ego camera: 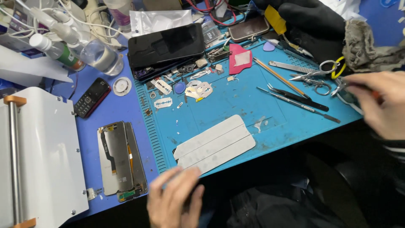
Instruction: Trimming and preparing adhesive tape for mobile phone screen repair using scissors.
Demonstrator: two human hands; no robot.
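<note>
My left hand (174, 200) hovers at the near edge of the blue work mat (236, 105), fingers spread and blurred, just below a stack of white adhesive strips (215, 143); it holds nothing. My right hand (377, 101) is at the mat's right edge, closed on a thin tool with a reddish handle (356, 85). Its tip points toward small scissors (314, 78) and tweezers (297, 95).
A black smartphone (166, 44) lies at the mat's top, with small parts and a razor blade (163, 102) below it. Left of the mat are a detached phone screen (120, 158), a small keypad phone (92, 97), bottles (59, 50) and a white machine (42, 156).
</note>
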